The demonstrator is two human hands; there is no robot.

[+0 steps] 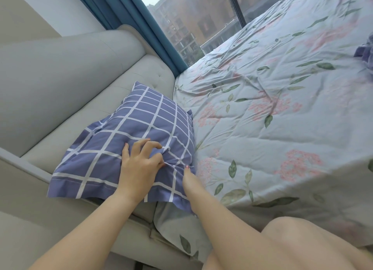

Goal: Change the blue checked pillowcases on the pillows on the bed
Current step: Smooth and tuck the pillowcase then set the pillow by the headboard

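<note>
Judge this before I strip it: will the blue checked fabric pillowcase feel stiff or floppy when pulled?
Probably floppy: the blue checked fabric pillowcase wrinkles where the left hand pinches it. Likely light and thin too: its flat border lies limp and rippled.

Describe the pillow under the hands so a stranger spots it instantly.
Find the grey padded headboard left of the floral-sheeted bed. Against its base leans the pillow, the left hand pinching its cover, the right hand at its near corner. Its blue cover with a white grid sets it apart from the plain grey padding and pale floral sheet.
</note>
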